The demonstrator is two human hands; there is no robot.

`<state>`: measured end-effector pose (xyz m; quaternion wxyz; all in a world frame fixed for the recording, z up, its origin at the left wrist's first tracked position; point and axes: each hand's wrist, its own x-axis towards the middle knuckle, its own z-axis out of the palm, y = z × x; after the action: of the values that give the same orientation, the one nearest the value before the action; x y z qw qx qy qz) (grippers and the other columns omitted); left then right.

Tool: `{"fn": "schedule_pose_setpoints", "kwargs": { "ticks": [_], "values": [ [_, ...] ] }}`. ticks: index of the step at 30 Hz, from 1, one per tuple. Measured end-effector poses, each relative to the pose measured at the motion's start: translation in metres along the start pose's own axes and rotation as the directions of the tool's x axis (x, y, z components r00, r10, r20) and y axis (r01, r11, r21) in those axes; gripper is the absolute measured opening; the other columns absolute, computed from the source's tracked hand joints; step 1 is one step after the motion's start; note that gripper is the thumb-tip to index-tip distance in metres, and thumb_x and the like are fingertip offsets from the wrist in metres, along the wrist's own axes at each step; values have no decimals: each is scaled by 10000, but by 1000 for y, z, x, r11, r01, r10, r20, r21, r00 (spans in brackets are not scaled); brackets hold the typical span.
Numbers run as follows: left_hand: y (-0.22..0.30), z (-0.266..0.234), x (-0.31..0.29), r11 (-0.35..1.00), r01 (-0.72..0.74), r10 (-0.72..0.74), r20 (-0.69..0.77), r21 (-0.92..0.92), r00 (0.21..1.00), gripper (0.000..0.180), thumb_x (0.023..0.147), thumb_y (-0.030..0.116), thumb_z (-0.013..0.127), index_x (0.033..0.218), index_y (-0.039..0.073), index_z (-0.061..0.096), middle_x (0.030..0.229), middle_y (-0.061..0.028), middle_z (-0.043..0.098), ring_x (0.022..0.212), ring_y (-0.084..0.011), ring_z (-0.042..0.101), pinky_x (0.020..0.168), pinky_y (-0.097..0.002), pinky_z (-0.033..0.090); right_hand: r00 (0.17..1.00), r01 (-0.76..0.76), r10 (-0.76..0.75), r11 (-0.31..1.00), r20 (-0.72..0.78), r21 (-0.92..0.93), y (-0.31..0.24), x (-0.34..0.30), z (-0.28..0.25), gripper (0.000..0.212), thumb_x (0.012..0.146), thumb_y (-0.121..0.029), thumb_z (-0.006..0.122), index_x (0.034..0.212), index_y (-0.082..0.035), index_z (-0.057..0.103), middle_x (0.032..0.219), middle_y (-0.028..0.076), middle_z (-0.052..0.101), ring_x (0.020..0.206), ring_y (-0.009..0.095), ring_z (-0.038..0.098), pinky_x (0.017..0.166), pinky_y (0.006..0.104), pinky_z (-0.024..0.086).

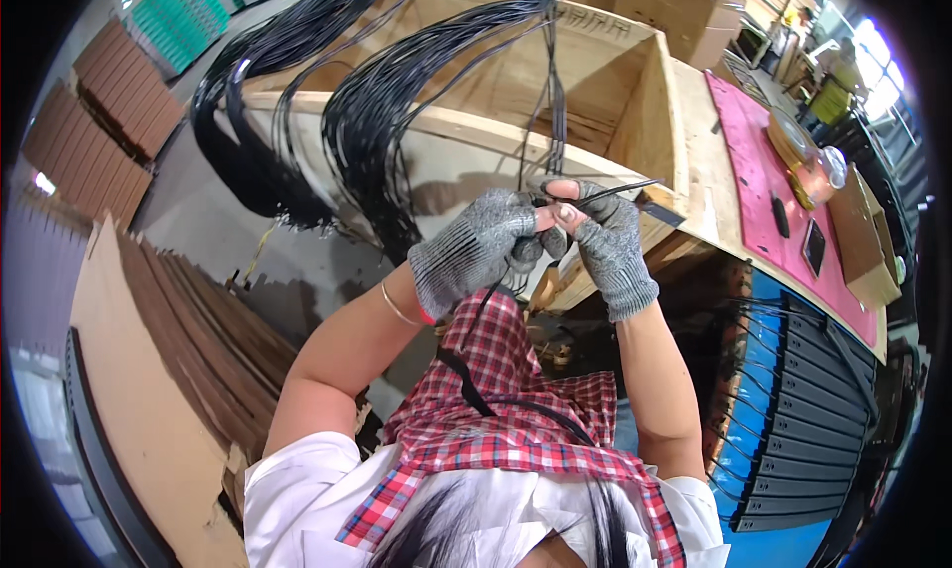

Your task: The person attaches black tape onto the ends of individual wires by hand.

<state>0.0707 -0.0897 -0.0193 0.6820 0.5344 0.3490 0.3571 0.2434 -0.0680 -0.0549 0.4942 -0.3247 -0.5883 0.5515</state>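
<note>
Just off centre toward two o'clock, a grey-knit-gloved right hand pinches in its fingers a thin black flexible cable, which could slip if the grey-knit-gloved left hand, its hold hidden, tugs unevenly.

Across the open pale wooden box and down its near side, bundles of thin black cable. To the right, on the flat pink mat, a black rectangular phone, left of a brown cardboard carton.
</note>
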Motion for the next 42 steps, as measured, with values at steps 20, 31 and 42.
{"fn": "schedule_pose_setpoints", "kwargs": {
  "ticks": [20, 31, 42],
  "values": [
    [-69, 6, -3, 503, -115, 196, 17, 857, 981, 252, 830, 250, 559, 909, 15, 609, 679, -135, 606, 615, -230, 595, 596, -339, 463, 998, -58, 43, 887, -43, -459, 37, -50, -8, 229, 826, -213, 590, 767, 9, 591, 612, 106, 568, 574, 191, 541, 557, 301, 435],
    [-43, 17, -33, 970, 244, -244, 31, 11, 969, 232, 810, 215, 601, 810, -16, 621, 589, -33, 548, 504, -61, 464, 471, -198, 363, 999, 46, -46, 999, -9, -10, 21, -71, -1, 351, 743, -249, 690, 941, 28, 606, 948, 148, 611, 921, 219, 573, 826, 359, 442],
    [-35, 28, -44, 957, 265, -256, 83, -121, 963, 220, 809, 209, 598, 844, -8, 604, 559, 37, 446, 479, -47, 375, 447, -201, 288, 988, 90, -121, 954, 93, 285, 27, -75, 3, 239, 796, -150, 620, 948, 36, 616, 958, 163, 603, 920, 239, 570, 826, 351, 448]
  ]
}}
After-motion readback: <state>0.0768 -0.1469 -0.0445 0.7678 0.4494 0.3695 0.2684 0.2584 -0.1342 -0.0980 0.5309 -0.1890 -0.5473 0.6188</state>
